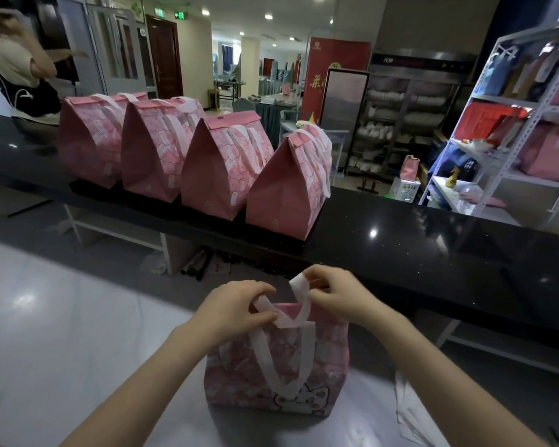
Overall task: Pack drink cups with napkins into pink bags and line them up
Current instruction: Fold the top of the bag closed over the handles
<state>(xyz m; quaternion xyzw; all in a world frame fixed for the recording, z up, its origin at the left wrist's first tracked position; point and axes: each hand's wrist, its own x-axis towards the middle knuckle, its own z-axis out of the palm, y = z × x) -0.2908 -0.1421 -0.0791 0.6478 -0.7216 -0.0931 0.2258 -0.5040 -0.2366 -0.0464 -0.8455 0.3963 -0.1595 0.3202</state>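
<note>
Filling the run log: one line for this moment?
left hand: pinching white handle | right hand: same | pink bag: near counter | lined bags: four

The red banner [323, 72] shows yellow characters, perhaps "茶".

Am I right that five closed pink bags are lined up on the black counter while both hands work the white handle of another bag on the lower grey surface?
Not quite: the head view shows four closed pink bags on the black counter, not five. The rest holds: the left hand and right hand grip the white handle of another bag on the lower grey surface.
</note>
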